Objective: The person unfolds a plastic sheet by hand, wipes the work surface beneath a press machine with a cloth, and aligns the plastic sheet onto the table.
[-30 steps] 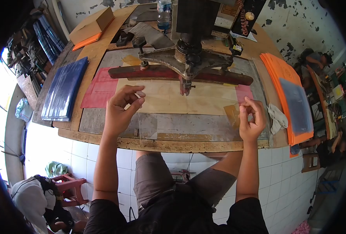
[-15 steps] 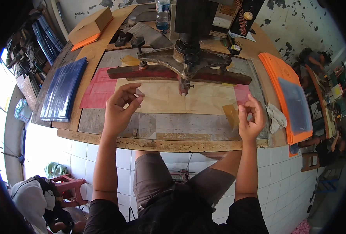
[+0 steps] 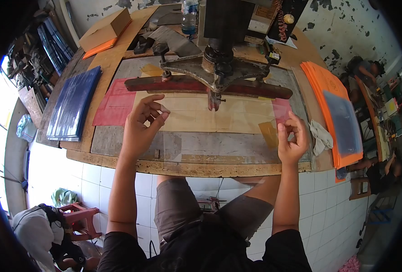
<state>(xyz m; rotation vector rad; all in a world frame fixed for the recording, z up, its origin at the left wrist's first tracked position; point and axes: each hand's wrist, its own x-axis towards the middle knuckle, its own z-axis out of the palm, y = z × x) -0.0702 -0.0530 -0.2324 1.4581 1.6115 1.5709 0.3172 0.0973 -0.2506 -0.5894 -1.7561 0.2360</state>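
Note:
A clear plastic sheet [image 3: 219, 147], hard to see except for faint edges and glare, spans the space between my hands. My left hand [image 3: 142, 122] pinches its left corner between thumb and fingers. At the right side my right hand [image 3: 293, 138] is closed in a pinch on the sheet's other end. Behind it lies a cream board [image 3: 196, 119] on the grey press bed, with a red sheet [image 3: 114, 102] at its left. Over the board hangs the press's long dark red bar [image 3: 187, 85] on a metal bracket [image 3: 214, 70].
On the left is a stack of blue plastic covers [image 3: 74, 106]; a cardboard box [image 3: 104, 29] stands behind. Orange sheets [image 3: 325, 95] with a blue cover on top lie at right, beside a white cloth [image 3: 320, 137]. A water bottle [image 3: 189, 18] stands at the back. Other people sit nearby.
My left hand has shifted very slightly to the right with the clear sheet. My right hand has stayed almost in place, and the press looks unmoved.

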